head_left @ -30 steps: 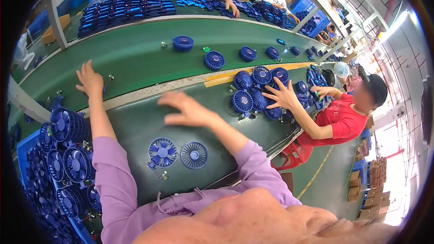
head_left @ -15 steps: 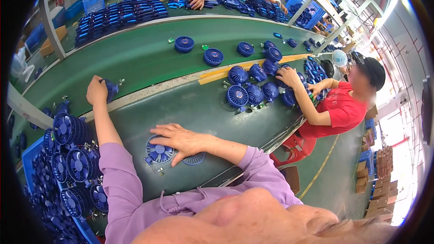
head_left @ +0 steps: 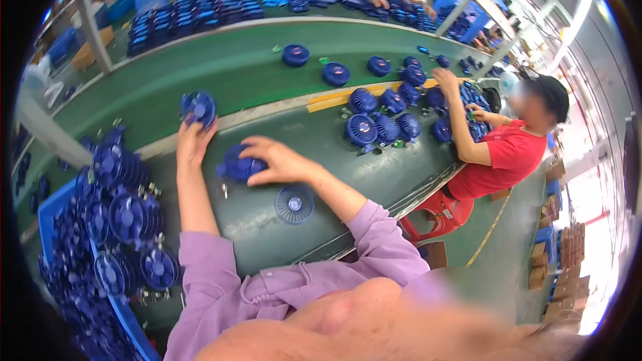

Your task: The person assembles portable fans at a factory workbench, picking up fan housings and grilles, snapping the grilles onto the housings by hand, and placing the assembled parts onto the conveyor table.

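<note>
My left hand (head_left: 192, 144) grips a round blue fan head (head_left: 199, 105) from below, raised at the near edge of the green conveyor belt. Its fingertips press on the fan's near side. To the right, my right hand (head_left: 279, 159) has its fingers and thumb around the right side of a second blue fan head (head_left: 237, 163), tilted just above the dark green table. A small metal-coloured part on a wire shows beneath that fan head. Nearer to me, a loose round blue grille (head_left: 294, 204) with a pale centre lies flat on the table.
Stacked fan heads (head_left: 130, 217) stand at my left beside a blue crate (head_left: 50, 227) full of small blue parts. More fan heads (head_left: 362, 130) cluster on the right, by a co-worker in red (head_left: 498, 154). Several ride the conveyor belt (head_left: 247, 70). Other people work across it.
My left hand has come rightward and back from the belt with its fan head. My right hand has lifted and tilted the other fan head, moving it away from the grille.
</note>
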`<action>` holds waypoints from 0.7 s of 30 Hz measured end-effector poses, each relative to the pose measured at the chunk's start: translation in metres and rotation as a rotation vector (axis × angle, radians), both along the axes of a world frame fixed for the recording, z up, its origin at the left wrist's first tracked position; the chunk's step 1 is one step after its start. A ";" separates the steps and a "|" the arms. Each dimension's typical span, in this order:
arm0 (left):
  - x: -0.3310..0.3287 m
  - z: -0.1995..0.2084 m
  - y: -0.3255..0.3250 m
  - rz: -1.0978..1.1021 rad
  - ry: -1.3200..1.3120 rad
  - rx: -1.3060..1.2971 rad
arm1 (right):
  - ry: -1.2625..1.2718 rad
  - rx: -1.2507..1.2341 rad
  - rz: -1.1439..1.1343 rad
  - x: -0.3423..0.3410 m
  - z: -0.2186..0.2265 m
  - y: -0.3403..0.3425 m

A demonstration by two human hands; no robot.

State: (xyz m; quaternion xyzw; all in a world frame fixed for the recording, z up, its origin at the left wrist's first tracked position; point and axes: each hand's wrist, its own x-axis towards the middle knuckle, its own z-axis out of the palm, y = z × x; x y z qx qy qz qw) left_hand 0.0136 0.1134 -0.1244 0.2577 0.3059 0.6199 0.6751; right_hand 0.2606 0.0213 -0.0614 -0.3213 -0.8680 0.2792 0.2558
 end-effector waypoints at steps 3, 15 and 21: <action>0.000 0.004 -0.003 0.055 -0.089 0.014 | 0.004 0.115 -0.197 0.004 -0.016 0.010; -0.007 0.008 -0.023 0.111 -0.069 0.090 | -0.075 0.138 -0.357 -0.013 -0.017 0.001; 0.001 0.024 -0.035 0.128 -0.100 0.062 | -0.309 -0.066 -0.199 0.025 0.016 -0.092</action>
